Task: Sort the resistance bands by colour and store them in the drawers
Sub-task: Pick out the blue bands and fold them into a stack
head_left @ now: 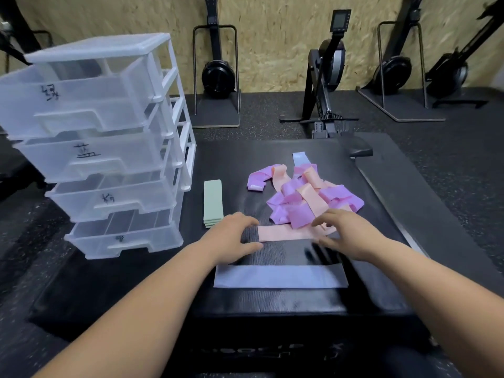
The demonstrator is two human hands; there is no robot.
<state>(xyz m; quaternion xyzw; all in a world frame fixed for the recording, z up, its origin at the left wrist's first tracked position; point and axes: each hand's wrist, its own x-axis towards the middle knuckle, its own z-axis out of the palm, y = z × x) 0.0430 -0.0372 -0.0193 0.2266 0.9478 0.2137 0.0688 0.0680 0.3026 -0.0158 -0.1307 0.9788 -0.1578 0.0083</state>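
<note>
Table (272,306): black padded block with a ribbed top; it carries all the bands.
Left hand (234,236): arched over the table top at the left end of the peach band (286,232). Grip spread and relaxed; the thumb tip meets the band's near left corner and the fingertips sit by its far left corner. Nothing is pinched.
Right hand (346,236): lies over the right end of the peach band, partly blurred. Grip spread, fingers apart and lightly bent, resting on the band rather than closed round it.
Peach band: flat on the table between the two hands, long side running left to right, its far edge tucked under the pile.
Mixed pile (305,197): pink-purple and peach bands, tangled and overlapping, just beyond the peach band at centre right.
Near blue band (278,276): flat, laid left to right, between the hands and the table's near edge, apart from the peach band.
Far blue band (301,159): one end shows at the far side of the pile.
Green stack (213,203): several green bands, squared up one on another, left of the pile and near the drawer unit.
Drawer unit (109,148): clear plastic, four drawers, all pulled out in part; each front bears a handwritten black mark. It stands at the left edge of the table.
Background: rowing machines (327,77) stand on the dark floor against a chipboard wall (272,36).
</note>
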